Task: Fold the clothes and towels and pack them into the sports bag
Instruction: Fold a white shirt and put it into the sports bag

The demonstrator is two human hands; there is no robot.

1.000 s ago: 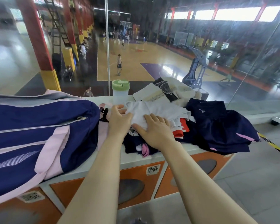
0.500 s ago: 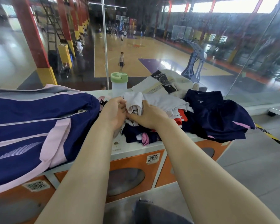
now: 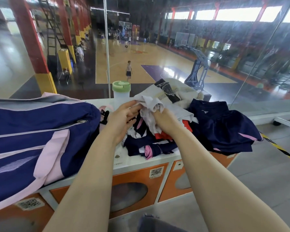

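White cloth fills the grip of both hands: the right hand (image 3: 164, 120) has its fingers curled round a bunched fold of the white garment (image 3: 151, 106), and the left hand (image 3: 122, 118) meets it from the other side, fingertips pinching the same fold at its upper edge. The two hands sit close together, almost touching, above the middle of the clothes pile (image 3: 151, 141).

Under the white garment lie navy, pink and red pieces in a loose heap on the white bench (image 3: 124, 162). Just to the right, a pair of navy shorts (image 3: 224, 129) with pink trim drapes over the bench's edge. Behind the heap rest a white printed top with a dark panel (image 3: 166, 91) and a cream towel (image 3: 187, 94).

Left of the hands, the navy and pink sports bag (image 3: 37, 131) lies on its side on the bench, its zip drawn closed. A translucent bottle with a green lid (image 3: 121, 91) stands upright at the back, against the glass wall (image 3: 241, 56). Orange locker fronts (image 3: 136, 180) with QR stickers face the person below the bench.
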